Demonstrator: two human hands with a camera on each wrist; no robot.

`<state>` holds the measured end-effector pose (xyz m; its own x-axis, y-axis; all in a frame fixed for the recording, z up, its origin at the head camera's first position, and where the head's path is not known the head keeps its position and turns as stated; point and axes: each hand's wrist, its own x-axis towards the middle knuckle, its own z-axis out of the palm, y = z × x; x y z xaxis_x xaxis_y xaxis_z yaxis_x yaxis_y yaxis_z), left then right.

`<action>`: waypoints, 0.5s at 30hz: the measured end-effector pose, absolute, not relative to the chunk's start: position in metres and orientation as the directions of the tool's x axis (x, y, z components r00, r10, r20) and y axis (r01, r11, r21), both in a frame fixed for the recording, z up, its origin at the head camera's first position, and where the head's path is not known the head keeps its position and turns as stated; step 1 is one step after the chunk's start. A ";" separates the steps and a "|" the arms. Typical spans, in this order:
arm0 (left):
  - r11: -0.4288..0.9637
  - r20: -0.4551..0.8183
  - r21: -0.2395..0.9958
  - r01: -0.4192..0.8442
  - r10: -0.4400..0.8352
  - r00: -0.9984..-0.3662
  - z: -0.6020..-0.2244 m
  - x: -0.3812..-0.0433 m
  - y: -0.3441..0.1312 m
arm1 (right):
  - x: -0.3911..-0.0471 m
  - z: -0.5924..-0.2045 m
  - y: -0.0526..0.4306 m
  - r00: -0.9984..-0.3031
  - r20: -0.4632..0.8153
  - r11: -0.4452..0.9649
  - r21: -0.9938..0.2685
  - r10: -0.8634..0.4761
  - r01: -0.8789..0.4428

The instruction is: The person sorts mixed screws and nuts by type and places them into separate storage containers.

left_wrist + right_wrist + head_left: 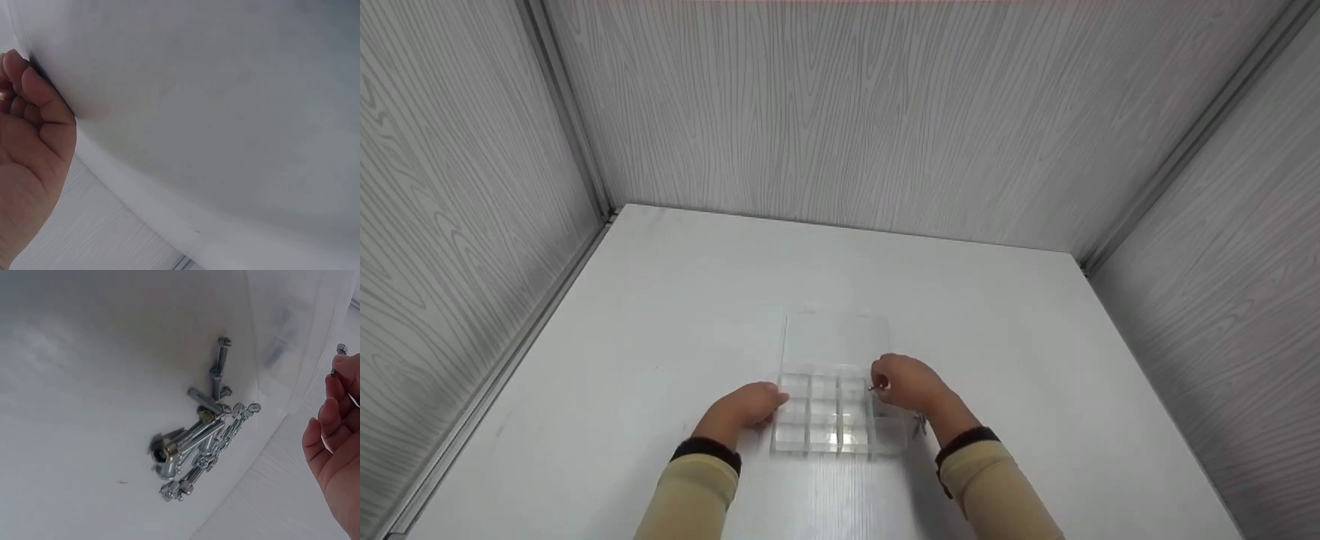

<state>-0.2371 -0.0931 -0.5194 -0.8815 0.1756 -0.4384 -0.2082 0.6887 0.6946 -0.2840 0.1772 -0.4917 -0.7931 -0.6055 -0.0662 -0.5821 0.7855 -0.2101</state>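
A clear plastic compartment box (823,412) lies on the white table, its clear lid (836,337) folded back flat behind it. At the box's left side, my left hand (746,405) grips the edge, thumb on the rim; its curled fingers (36,87) show in the left wrist view. My right hand (911,384) is over the box's back right compartments and pinches a small metal bolt (341,349) between thumb and forefinger. Several loose bolts (197,439) lie in a heap on the table right of the box, partly hidden by the right wrist in the head view.
Grey wood-grain panels (810,112) stand behind the table (720,300) and on both sides. Through the box's clear wall (298,354) grey shapes show in the right wrist view. Light glints off the front compartments.
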 end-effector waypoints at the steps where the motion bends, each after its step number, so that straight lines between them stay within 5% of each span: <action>1: 0.687 -0.438 0.696 -0.210 0.174 -0.882 -0.519 -0.237 -0.093 | -0.283 -0.492 0.175 -0.785 -0.066 0.778 -0.209 -0.615 -0.592; 15: 0.647 -0.450 0.728 -0.227 0.200 -0.870 -0.518 -0.237 -0.092 | -0.268 -0.497 0.153 -0.738 -0.076 0.736 -0.191 -0.671 -0.650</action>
